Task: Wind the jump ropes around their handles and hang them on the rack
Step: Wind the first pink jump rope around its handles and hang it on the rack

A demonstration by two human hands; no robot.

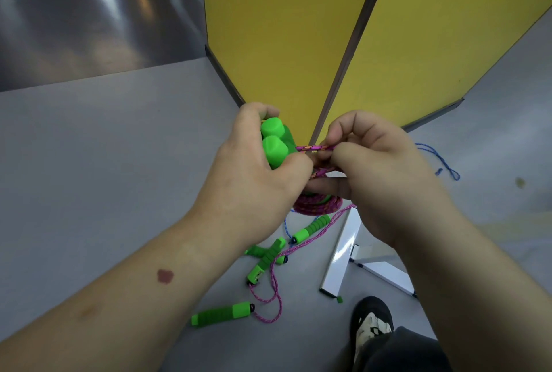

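While coiled, pink rope wraps green handles.

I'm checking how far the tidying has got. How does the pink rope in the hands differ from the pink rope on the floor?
The held pink rope is coiled in tight loops; the floor pink rope trails loose. The held one's two handles are bunched together in the left hand, with a strand pinched by the right hand; the floor handle lies alone. Both share pink braid and green handles.
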